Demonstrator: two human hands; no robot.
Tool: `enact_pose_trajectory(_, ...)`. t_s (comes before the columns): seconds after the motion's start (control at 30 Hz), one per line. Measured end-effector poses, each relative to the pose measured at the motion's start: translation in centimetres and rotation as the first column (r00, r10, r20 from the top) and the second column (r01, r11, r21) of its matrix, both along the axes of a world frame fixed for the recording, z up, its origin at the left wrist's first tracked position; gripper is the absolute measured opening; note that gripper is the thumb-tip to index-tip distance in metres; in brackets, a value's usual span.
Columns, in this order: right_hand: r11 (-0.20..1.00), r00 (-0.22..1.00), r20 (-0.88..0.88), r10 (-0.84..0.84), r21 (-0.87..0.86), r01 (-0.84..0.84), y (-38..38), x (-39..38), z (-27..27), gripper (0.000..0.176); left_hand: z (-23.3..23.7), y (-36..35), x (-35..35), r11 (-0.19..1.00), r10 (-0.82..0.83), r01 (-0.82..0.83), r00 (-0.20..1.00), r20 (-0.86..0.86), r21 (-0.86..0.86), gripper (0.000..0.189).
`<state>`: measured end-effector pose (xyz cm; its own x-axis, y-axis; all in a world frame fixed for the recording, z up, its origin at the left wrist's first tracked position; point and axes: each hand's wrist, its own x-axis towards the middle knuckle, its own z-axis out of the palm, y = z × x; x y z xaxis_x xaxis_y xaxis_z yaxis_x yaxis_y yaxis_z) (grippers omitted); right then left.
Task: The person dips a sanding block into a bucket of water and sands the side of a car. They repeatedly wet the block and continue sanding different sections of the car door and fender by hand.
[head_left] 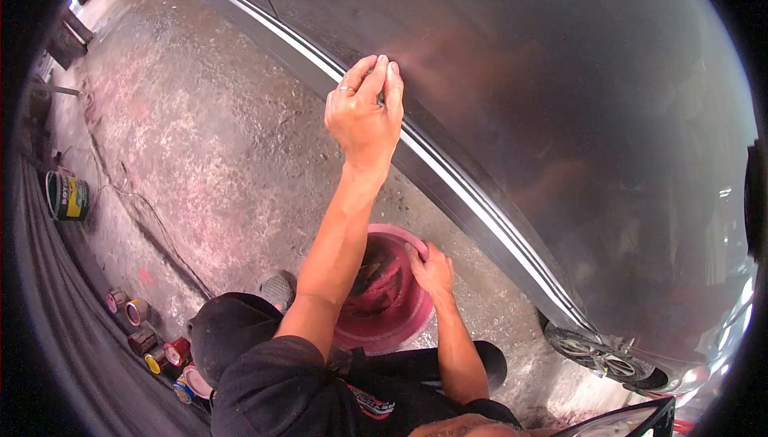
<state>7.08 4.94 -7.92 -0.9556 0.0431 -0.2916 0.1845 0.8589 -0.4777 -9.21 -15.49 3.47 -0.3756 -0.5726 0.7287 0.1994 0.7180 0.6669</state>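
car panel: glossy grey metal; bucket: red plastic; floor: rough concrete

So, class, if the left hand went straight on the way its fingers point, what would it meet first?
The left hand would meet the glossy grey metal car panel; its fingertips seem to touch it.

The stained, patchy concrete floor runs from near to far on the left of the scene; a red bucket stands on it near the middle; a round grey disc lies just left of the bucket; a black-and-yellow can sits far left; small tins line the near left edge; a thin cable trails between them; the car rests its wheel at near right.
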Motion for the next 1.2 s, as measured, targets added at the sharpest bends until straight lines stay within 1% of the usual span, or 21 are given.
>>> enact_pose_trajectory(0.17, 1.000, 1.000, -0.018, 0.022, -0.012, -0.022, 0.1, 0.1, -0.2, 0.044, 0.1, 0.0, -0.1, 0.999, -0.014, 0.015, 1.000, -0.013, 0.049, 0.015)
enact_pose_trajectory(0.23, 1.000, 1.000, 0.005, -0.018, 0.007, 0.018, 0.2, 0.1, -0.5, 0.044, 0.1, -0.2, -0.1, 0.998, -0.016, 0.016, 1.000, -0.008, 0.063, 0.015)
enact_pose_trajectory(0.33, 0.999, 1.000, 0.005, -0.018, 0.029, 0.018, 0.6, 0.1, -1.6, 0.045, -0.1, -0.3, 0.0, 0.997, -0.045, 0.045, 0.999, 0.000, 0.068, 0.017)
enact_pose_trajectory(0.4, 0.999, 1.000, 0.002, -0.017, 0.033, 0.017, 0.5, 0.1, -1.4, 0.045, 0.2, 0.0, 0.3, 0.993, -0.061, 0.058, 0.998, 0.026, 0.102, 0.019)
enact_pose_trajectory(0.53, 1.000, 1.000, -0.005, -0.009, 0.029, 0.009, 0.5, 0.0, -1.5, 0.046, 0.0, 0.2, 0.3, 0.993, -0.060, 0.059, 0.998, 0.007, 0.103, 0.020)
enact_pose_trajectory(0.6, 0.999, 1.000, 0.006, -0.011, 0.032, 0.011, 0.5, 0.0, -1.5, 0.046, 0.3, 0.2, 0.6, 0.949, -0.192, 0.204, 0.979, -0.075, 0.242, 0.023)
enact_pose_trajectory(0.63, 0.999, 1.000, 0.013, -0.013, 0.036, 0.013, 0.6, -0.1, -1.4, 0.047, 0.3, 0.3, 0.8, 0.947, -0.197, 0.211, 0.977, -0.083, 0.241, 0.023)
enact_pose_trajectory(0.67, 0.999, 1.000, 0.004, -0.018, 0.036, 0.018, 0.6, -0.2, -1.2, 0.047, 0.1, 0.2, 1.0, 0.895, -0.248, 0.277, 0.961, -0.125, 0.351, 0.025)
enact_pose_trajectory(0.7, 1.000, 0.999, -0.033, 0.018, 0.017, -0.018, 0.7, 0.0, -1.1, 0.047, -0.4, 0.1, 1.3, 0.825, -0.295, 0.342, 0.940, -0.173, 0.451, 0.028)
enact_pose_trajectory(0.73, 0.999, 0.996, -0.070, 0.054, -0.001, -0.054, 0.6, 0.1, -1.0, 0.047, -1.3, 0.2, 1.4, 0.682, -0.279, 0.392, 0.920, -0.276, 0.617, 0.042)
enact_pose_trajectory(0.8, 1.000, 0.997, -0.065, 0.028, -0.007, -0.029, 0.5, 0.2, -0.8, 0.047, -0.6, -0.3, 2.2, 0.663, -0.097, 0.327, 0.929, -0.356, 0.673, 0.054)
enact_pose_trajectory(0.83, 1.000, 0.999, -0.050, 0.012, -0.011, -0.012, 0.5, 0.3, -0.7, 0.047, 0.0, -0.2, 2.0, 0.660, -0.102, 0.339, 0.925, -0.366, 0.671, 0.054)
enact_pose_trajectory(0.9, 1.000, 0.999, -0.042, 0.007, -0.018, -0.008, 0.4, 0.3, -0.1, 0.047, 2.4, -0.5, 1.9, 0.794, 0.060, 0.163, 0.938, -0.342, 0.586, 0.057)
enact_pose_trajectory(0.93, 1.000, 1.000, -0.023, 0.010, -0.025, -0.011, 0.3, 0.4, 0.0, 0.047, 2.5, -0.2, 1.0, 0.794, 0.060, 0.167, 0.935, -0.349, 0.584, 0.057)
enact_pose_trajectory(0.97, 1.000, 1.000, -0.028, 0.013, -0.026, -0.013, 0.3, 0.3, 0.1, 0.047, 2.5, 0.6, -0.5, 0.863, -0.093, 0.220, 0.954, -0.284, 0.456, 0.060)
enact_pose_trajectory(1.0, 1.000, 1.000, 0.003, 0.016, -0.006, -0.016, 0.4, 0.3, 0.1, 0.048, 2.5, 1.5, -1.6, 0.903, -0.232, 0.284, 0.954, -0.190, 0.322, 0.062)
enact_pose_trajectory(1.03, 1.000, 0.999, 0.032, 0.020, 0.014, -0.020, 0.4, 0.2, 0.1, 0.049, 2.5, 3.1, -2.4, 0.948, -0.257, 0.270, 0.962, -0.096, 0.170, 0.064)
enact_pose_trajectory(1.07, 1.000, 0.999, 0.027, 0.025, 0.014, -0.025, 0.4, 0.2, 0.2, 0.049, 3.0, 4.2, -2.7, 0.965, -0.263, 0.263, 0.965, 0.002, 0.013, 0.067)
enact_pose_trajectory(1.1, 1.000, 0.999, 0.033, 0.025, 0.011, -0.026, 0.3, 0.2, 0.4, 0.049, 2.9, 4.3, -2.6, 0.951, -0.309, 0.309, 0.950, -0.041, 0.004, 0.069)
enact_pose_trajectory(1.13, 1.000, 0.999, 0.035, 0.023, 0.008, -0.024, 0.3, 0.2, 0.4, 0.049, 2.8, 3.8, -2.3, 0.951, -0.308, 0.308, 0.950, -0.048, 0.001, 0.069)
enact_pose_trajectory(1.2, 0.999, 0.999, 0.019, 0.035, 0.033, -0.036, 1.1, 0.2, -1.3, 0.051, 3.5, 2.5, -0.9, 0.865, -0.483, 0.490, 0.871, -0.086, 0.110, 0.067)
